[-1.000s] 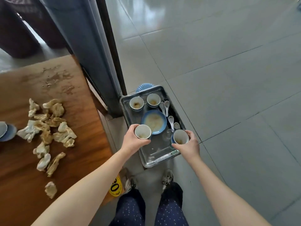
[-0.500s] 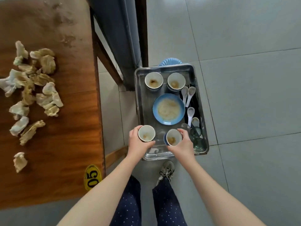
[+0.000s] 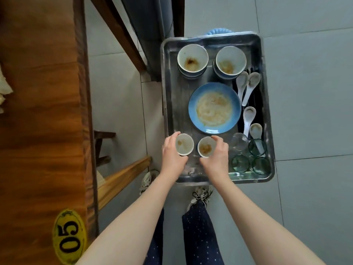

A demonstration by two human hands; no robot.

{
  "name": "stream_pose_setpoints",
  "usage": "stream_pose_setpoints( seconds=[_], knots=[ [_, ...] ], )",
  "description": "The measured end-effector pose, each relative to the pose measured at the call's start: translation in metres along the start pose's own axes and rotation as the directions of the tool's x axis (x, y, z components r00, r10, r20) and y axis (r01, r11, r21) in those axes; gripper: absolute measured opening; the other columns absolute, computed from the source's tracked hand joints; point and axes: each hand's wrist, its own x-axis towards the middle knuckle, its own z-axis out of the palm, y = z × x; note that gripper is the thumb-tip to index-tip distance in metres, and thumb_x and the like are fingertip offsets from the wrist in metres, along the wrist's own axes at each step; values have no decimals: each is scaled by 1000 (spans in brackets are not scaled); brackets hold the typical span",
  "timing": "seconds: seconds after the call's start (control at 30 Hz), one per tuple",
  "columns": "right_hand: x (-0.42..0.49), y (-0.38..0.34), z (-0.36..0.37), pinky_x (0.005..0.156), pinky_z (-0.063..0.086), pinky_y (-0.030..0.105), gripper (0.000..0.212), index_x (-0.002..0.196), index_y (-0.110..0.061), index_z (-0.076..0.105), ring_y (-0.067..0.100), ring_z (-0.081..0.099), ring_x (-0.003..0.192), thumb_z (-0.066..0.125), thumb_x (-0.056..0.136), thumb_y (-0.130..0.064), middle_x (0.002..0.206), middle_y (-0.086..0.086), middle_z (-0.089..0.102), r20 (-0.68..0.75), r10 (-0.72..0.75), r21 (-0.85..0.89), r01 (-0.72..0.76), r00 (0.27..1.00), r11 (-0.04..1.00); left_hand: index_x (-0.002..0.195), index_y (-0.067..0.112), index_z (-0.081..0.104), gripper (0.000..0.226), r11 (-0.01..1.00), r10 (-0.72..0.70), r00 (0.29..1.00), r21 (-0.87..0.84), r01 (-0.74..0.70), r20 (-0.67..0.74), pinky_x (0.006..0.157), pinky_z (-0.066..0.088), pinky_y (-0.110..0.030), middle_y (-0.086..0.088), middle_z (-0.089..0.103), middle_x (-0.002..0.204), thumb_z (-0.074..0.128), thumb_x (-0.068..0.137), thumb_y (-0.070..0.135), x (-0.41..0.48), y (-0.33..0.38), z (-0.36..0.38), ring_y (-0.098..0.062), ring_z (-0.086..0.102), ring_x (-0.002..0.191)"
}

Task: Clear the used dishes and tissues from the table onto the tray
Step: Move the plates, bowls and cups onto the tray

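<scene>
While tray stands over tiled floor beside table, left hand, right hand grip cups.

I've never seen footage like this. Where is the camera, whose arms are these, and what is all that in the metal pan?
There is no machine here. A person wears a camera on the head, so you look down along their own two bare arms. The left hand grips a small cup and the right hand grips a second cup, both at the near end of a metal tray. The tray also holds stained bowls, a blue plate, white spoons and clear glasses. On the left is the wooden table with a yellow 05 tag. Crumpled tissues show at the picture's edge.
</scene>
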Motion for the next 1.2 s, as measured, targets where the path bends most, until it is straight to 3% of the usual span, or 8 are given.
stream_pose_setpoints(
  seconds=[0.2,0.37,0.43,0.53,0.7,0.87,1.03,1.2],
  knots=[
    [0,8,9,77,31,13,72,130,-20,41,4,42,88,69,68,4,125,2,38,-24,-7,66,9,1000,998,141,20,40,76,999,2,999,36,-4,39,98,25,-17,0,43,139,73,75,1,6,-6,11,-18,39,128],
    [-5,7,-3,83,26,7,82,140,-18,32,-3,35,97,72,71,3,134,4,34,12,-22,45,22,1000,999,146,22,31,87,998,-44,995,42,40,89,109,28,-29,0,34,149,76,74,3,2,2,5,-18,33,136],
    [-13,3,-14,88,28,11,82,141,-20,30,2,40,106,73,74,1,137,4,33,35,-12,31,11,999,999,147,22,29,88,997,-45,993,62,38,108,113,25,-33,-1,32,152,75,75,2,-5,10,-2,-19,30,139],
    [-30,-8,-39,94,30,17,76,139,-22,34,14,45,120,70,76,2,138,1,36,62,-6,57,2,998,998,147,23,29,85,997,-54,991,66,47,120,114,25,-36,-1,32,152,73,77,2,-20,25,-20,-20,29,140],
    [-62,-37,-98,103,37,22,62,130,-20,50,11,49,120,72,76,0,129,-5,54,80,-81,126,71,993,989,143,26,37,77,998,-25,992,66,17,124,110,30,-34,0,41,146,73,78,7,-56,56,-70,-20,36,135],
    [-98,-74,-159,98,47,32,51,125,-19,56,12,57,110,71,79,-2,119,-4,62,46,-128,155,119,991,981,135,22,48,59,998,64,998,14,-64,6,105,39,-34,1,53,134,67,82,5,-105,98,-125,-19,49,123],
    [-134,-105,-191,80,43,11,49,125,-18,58,10,60,100,67,81,0,102,-8,60,25,-185,177,178,982,968,132,22,51,50,992,83,989,-89,-94,-123,89,45,-25,-1,54,133,64,87,4,-151,116,-179,-14,52,111],
    [-158,-148,-198,91,50,31,43,122,-19,60,12,59,103,66,83,-3,111,-4,64,12,-283,161,277,959,947,132,19,52,48,978,79,971,-172,-119,-224,82,50,-24,-4,56,130,65,87,5,-184,119,-233,-17,57,107]
  ],
)
